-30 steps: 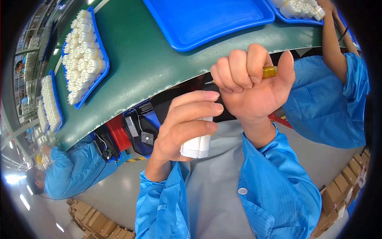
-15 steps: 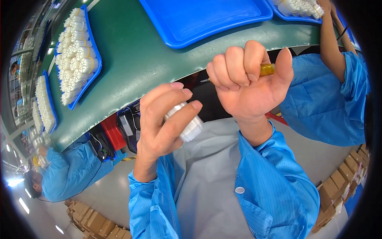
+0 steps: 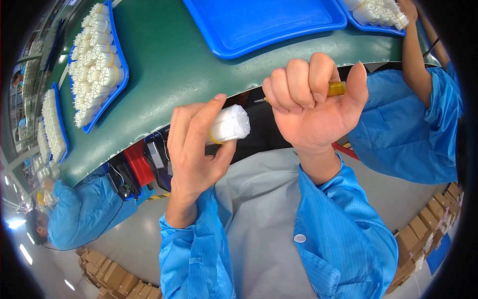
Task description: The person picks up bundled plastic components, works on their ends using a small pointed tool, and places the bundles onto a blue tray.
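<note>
Between the thumb and fingers of my left hand (image 3: pixel 191 144) is a white bundle of plastic parts (image 3: pixel 231 123) with a yellow rubber band round it. Its ribbed end points right, toward my other hand. My right hand (image 3: pixel 313 107) is curled palm up around a yellow-handled pointed tool (image 3: pixel 336 89). The translucent handle sticks out beside my raised thumb, and a thin metal tip shows past the little finger. My fingers hide the tool's middle. The two hands are apart, in front of the table's near edge.
A blue tray (image 3: pixel 226 52) lies on the green table (image 3: pixel 159 65). Banded white bundles fill another blue tray (image 3: pixel 122 82) at left. A co-worker's arm (image 3: pixel 418 65) reaches to a tray at upper right; another person (image 3: pixel 92 214) sits at left. Cardboard boxes (image 3: pixel 117 276) stand behind on the floor.
My left hand has turned the white bundle and raised it slightly, so its end and yellow band show more. My right hand keeps nearly the same pose.
</note>
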The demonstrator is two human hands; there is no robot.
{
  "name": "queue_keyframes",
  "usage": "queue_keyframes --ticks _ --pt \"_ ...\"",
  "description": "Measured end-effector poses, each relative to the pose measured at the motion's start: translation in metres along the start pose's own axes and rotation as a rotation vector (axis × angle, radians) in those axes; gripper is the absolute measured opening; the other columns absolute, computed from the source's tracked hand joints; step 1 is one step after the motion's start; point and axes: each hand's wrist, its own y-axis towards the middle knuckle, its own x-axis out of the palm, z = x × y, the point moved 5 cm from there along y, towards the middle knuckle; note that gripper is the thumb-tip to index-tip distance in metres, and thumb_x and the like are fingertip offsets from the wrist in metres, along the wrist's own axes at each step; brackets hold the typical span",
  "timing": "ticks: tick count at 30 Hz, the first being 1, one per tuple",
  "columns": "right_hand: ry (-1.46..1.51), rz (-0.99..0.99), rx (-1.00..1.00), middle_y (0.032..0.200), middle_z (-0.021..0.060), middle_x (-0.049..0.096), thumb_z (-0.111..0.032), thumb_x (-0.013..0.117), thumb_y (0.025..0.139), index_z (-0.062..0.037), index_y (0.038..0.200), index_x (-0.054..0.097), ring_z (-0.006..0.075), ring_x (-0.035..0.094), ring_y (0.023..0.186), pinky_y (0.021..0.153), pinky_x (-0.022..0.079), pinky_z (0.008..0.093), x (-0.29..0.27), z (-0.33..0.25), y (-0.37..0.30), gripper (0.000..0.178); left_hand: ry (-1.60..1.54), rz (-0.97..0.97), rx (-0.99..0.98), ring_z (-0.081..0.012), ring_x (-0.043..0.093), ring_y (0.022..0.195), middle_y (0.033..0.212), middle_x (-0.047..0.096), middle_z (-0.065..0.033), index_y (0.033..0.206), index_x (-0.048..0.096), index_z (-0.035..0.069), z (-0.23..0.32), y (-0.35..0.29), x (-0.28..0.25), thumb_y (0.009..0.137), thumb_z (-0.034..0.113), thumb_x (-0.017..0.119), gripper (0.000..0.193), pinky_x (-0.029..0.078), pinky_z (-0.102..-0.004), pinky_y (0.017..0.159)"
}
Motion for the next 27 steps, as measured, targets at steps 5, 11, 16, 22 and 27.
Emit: queue_keyframes --ticks 5,11,16,22,27 --pt "0.002 -0.002 0.003 0.055 -0.0011 0.035 -0.058 0.022 0.101 -0.0123 0.065 0.035 0.0116 0.024 0.05 0.049 0.024 0.029 -0.001 0.0 -0.002 0.059 -0.109 -0.008 -0.109 -0.0225 0.063 0.081 0.093 0.063 -0.0128 0.114 0.062 0.0 -0.006 -0.004 0.003 0.066 -0.001 0.073 0.049 0.05 -0.0316 0.075" --pt "0.005 0.003 0.01 0.056 -0.001 0.036 -0.058 0.023 0.101 -0.0123 0.065 0.035 0.0117 0.025 0.051 0.05 0.024 0.0289 0.001 0.001 -0.004 0.059 -0.121 -0.047 -0.222 -0.0211 0.063 0.079 0.089 0.064 -0.0118 0.113 0.062 -0.001 -0.006 -0.006 0.002 0.067 0.004 0.075 0.049 0.049 -0.0297 0.074" --pt "0.007 0.001 0.013 0.055 -0.0012 0.035 -0.058 0.022 0.101 -0.0123 0.065 0.035 0.0117 0.025 0.05 0.049 0.023 0.0289 0.004 0.002 -0.003 0.059 -0.135 -0.056 -0.257 -0.0187 0.064 0.082 0.092 0.066 -0.0111 0.115 0.061 -0.001 -0.006 -0.01 0.002 0.071 0.006 0.073 0.046 0.049 -0.0283 0.077" --pt "0.001 0.008 0.014 0.055 -0.0015 0.035 -0.057 0.022 0.102 -0.0123 0.065 0.035 0.0115 0.024 0.05 0.049 0.023 0.0288 0.007 0.003 -0.003 0.059 -0.324 -0.085 -0.427 -0.0143 0.063 0.081 0.092 0.068 -0.0103 0.12 0.057 -0.002 -0.012 -0.017 0.005 0.083 0.012 0.065 0.041 0.05 -0.0263 0.076" --pt "0.008 0.014 0.009 0.055 -0.0016 0.035 -0.056 0.022 0.102 -0.0122 0.065 0.035 0.0115 0.024 0.05 0.049 0.023 0.0288 0.005 0.003 -0.002 0.059 -0.965 -0.243 -0.729 -0.0115 0.061 0.069 0.091 0.068 -0.0127 0.123 0.051 -0.004 -0.02 -0.025 0.017 0.092 0.023 0.055 0.041 0.047 -0.0228 0.061"
